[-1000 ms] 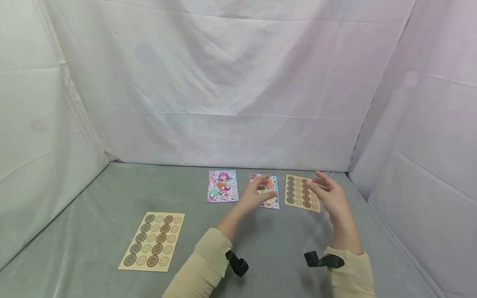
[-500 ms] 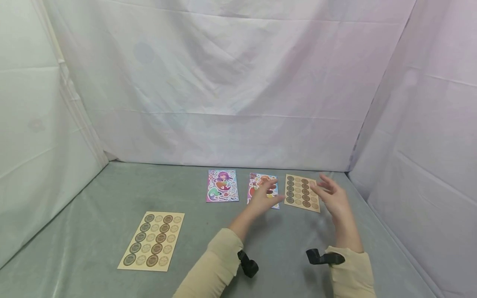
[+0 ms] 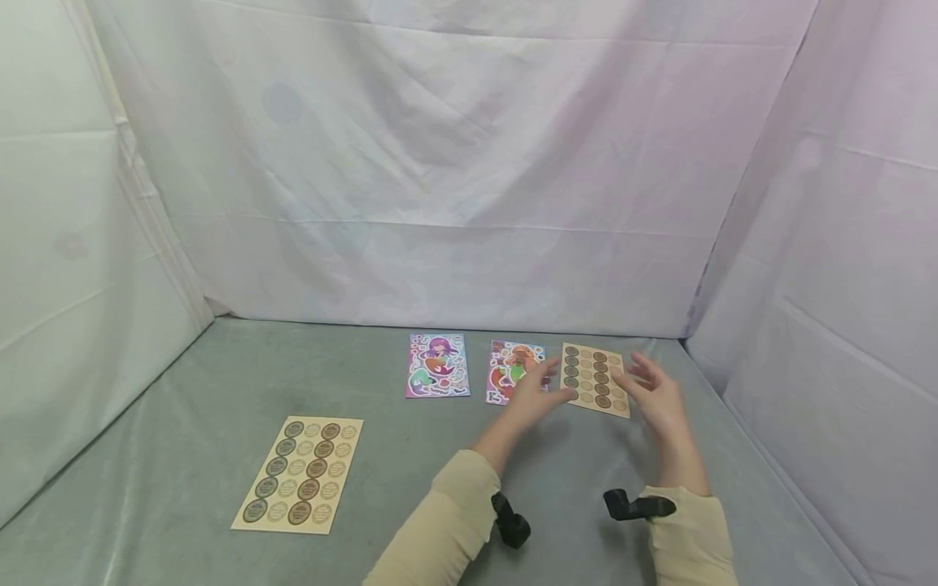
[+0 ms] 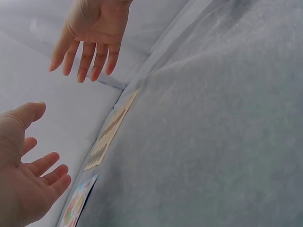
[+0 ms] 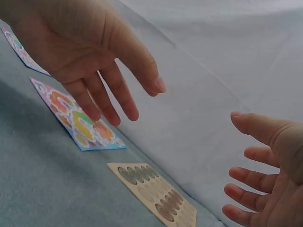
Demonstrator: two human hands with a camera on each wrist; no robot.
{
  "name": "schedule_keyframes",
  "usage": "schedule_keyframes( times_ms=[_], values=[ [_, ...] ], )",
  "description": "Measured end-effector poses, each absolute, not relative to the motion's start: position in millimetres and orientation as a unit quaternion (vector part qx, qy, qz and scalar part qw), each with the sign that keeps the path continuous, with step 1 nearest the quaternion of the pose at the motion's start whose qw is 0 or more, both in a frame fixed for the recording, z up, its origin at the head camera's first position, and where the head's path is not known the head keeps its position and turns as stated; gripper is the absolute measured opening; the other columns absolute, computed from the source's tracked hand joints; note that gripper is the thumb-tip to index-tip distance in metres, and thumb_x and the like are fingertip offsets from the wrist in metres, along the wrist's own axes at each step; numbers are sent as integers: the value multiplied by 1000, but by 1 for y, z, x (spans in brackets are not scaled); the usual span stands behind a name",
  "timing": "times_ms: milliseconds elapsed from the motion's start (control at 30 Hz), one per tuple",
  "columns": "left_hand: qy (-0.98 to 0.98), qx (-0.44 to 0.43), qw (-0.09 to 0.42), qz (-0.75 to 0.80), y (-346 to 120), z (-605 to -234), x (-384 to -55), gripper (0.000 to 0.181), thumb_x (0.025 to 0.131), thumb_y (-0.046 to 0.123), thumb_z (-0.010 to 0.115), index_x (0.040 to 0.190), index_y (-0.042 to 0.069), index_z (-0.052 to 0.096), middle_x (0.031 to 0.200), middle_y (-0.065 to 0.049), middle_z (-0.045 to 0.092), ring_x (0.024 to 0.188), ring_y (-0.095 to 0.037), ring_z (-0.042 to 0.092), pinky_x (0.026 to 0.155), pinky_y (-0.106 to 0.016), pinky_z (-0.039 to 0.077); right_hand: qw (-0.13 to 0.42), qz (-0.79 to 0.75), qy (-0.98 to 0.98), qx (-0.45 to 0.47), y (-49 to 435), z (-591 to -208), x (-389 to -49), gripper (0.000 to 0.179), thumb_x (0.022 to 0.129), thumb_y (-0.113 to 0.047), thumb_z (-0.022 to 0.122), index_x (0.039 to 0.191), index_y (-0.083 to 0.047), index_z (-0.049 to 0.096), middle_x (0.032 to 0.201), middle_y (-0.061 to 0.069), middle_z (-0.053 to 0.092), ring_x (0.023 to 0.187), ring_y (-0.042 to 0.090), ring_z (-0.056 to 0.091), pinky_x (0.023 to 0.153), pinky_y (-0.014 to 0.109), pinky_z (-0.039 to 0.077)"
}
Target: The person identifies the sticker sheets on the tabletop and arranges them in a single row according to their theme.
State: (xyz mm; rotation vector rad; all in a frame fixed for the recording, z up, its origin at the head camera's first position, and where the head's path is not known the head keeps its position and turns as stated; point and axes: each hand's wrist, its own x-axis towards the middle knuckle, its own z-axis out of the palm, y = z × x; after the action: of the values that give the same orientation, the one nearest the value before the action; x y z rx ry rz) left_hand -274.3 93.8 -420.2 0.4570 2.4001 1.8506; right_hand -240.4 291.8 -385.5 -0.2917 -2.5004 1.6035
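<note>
A tan sheet of round stickers [image 3: 592, 379] lies flat at the back right, with brown and grey seals in rows. My left hand [image 3: 533, 397] hovers by its left side, fingers spread and holding nothing. In the head view that hand overlaps the lower right of a colourful mermaid sticker sheet [image 3: 510, 370]. At the tan sheet's right edge my right hand [image 3: 657, 400] is held in the air, its fingers relaxed. Seen from the right wrist, both the left hand [image 5: 94, 61] and the right hand [image 5: 265, 175] are above the tan sheet [image 5: 156, 194], palms facing each other.
Another mermaid sticker sheet [image 3: 437, 366] lies farther left along the back. A larger-looking tan sticker sheet [image 3: 299, 475] lies nearer, at the front left. The grey cloth-covered table [image 3: 183, 391] meets white curtains [image 3: 440, 163] at the back and sides.
My left hand has moved right, from over the middle mermaid sheet towards the tan sheet. My right hand has shifted slightly down and right. The sheets have stayed in place.
</note>
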Motion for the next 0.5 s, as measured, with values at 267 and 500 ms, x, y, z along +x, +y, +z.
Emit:
schedule_keyframes(
  times_ms=[267,500],
  values=[
    [776,135,37,615,103,-431,-274,61,85,28,72,139,12,49,134,-12,54,122,-30,49,96,-46,43,85,528,-838,-102,298,-404,-246,81,89,-42,66,151,-8,27,145,24,37,131,42,35,103,54,34],
    [770,135,45,622,107,-436,-275,64,85,29,72,141,11,47,136,-12,52,125,-32,47,98,-47,42,87,526,-838,-115,299,-412,-247,82,89,-45,65,151,-8,26,145,25,37,131,42,36,102,51,36]
  ],
)
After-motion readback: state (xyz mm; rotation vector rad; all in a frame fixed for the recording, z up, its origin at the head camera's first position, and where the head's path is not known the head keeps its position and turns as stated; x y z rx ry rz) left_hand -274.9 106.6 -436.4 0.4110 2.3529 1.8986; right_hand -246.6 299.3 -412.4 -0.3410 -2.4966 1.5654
